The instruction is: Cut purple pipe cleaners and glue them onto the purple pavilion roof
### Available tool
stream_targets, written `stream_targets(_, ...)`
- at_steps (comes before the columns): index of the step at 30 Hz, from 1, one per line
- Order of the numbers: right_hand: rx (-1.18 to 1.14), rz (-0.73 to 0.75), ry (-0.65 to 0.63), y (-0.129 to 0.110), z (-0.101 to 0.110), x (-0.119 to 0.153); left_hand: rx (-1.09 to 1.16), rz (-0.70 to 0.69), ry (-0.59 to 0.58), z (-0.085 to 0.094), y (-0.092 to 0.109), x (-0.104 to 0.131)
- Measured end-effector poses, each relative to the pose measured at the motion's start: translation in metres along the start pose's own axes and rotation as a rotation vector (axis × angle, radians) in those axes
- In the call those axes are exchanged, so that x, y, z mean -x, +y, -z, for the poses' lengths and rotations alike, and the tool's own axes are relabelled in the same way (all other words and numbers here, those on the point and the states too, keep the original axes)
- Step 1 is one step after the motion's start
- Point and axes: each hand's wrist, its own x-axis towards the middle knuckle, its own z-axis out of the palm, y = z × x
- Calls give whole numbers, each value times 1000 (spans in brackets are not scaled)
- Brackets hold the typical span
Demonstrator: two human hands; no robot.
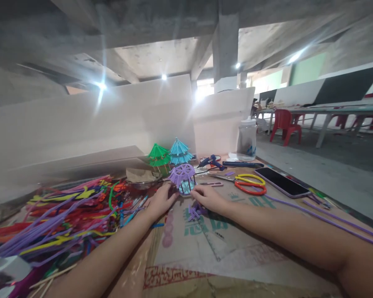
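A small pavilion model (182,175) with a purple slatted roof, dark posts and a pale blue base stands upright between my hands. My left hand (162,202) is closed at the base's left side, its fingertips partly hidden. From the right, my right hand (208,197) pinches the base's edge. Short purple pipe cleaner pieces (195,212) lie just below, beside a clear ruler (209,240). Behind the model stand a green tiered-roof model (158,156) and a light blue one (178,152).
Many coloured pipe cleaners (65,211) are heaped at left. Scissors (250,184) with yellow and red handles, a phone (281,182), a blue glue gun (213,162) and a clear bottle (246,140) lie or stand at right. White boards (112,120) rise behind.
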Motion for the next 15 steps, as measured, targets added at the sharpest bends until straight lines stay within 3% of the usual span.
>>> stream_targets(9,104,93,-90,-2,-1,6,220,24,20,-8,0,-6)
stream_targets(15,115,134,-85,-4,0,8,271,9,29,-9,1,-14)
